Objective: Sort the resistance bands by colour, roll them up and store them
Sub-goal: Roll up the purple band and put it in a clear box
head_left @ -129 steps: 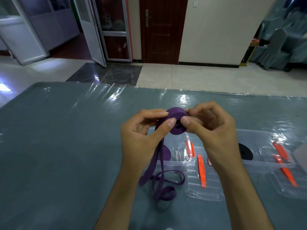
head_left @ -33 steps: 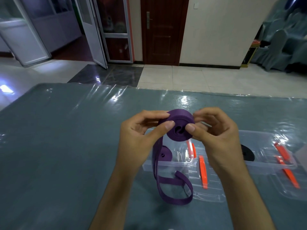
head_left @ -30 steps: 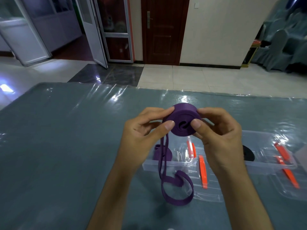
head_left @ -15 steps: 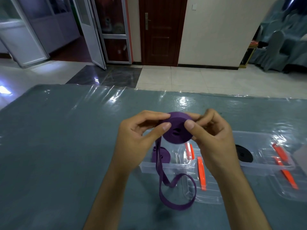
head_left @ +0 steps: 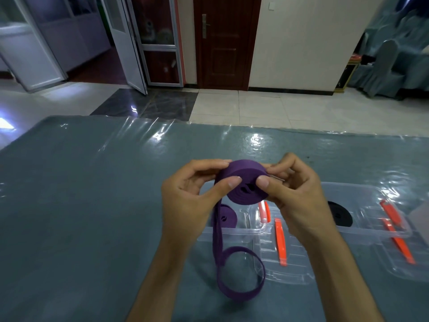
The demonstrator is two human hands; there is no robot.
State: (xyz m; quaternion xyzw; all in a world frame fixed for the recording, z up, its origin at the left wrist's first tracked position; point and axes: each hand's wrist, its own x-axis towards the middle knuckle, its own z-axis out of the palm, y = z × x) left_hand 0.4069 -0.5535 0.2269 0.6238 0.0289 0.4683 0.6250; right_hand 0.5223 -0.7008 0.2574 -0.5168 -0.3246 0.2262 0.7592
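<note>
Both hands hold a purple resistance band (head_left: 246, 182) above the table, most of it wound into a thick roll. My left hand (head_left: 192, 198) pinches the roll's left side with thumb and fingers. My right hand (head_left: 294, 194) pinches its right side the same way. The unrolled tail (head_left: 241, 275) hangs down from the left of the roll and ends in a loop over the table. A rolled purple band (head_left: 226, 216) lies in the left compartment of a clear plastic box (head_left: 362, 231). A rolled black band (head_left: 340, 213) lies in the box further right.
The box's clear lid (head_left: 290, 270) with orange clips (head_left: 279, 242) lies open in front of it, and more orange clips (head_left: 394, 235) lie at the right. The table (head_left: 81, 205) carries a blue-grey cloth under shiny plastic film. Tiled floor, a wooden door and covered chairs lie beyond.
The roll has grown thicker over the last seconds as more band was wound on. The hanging tail has shortened from a tangled pile to a single loop. Both hands stayed in place.
</note>
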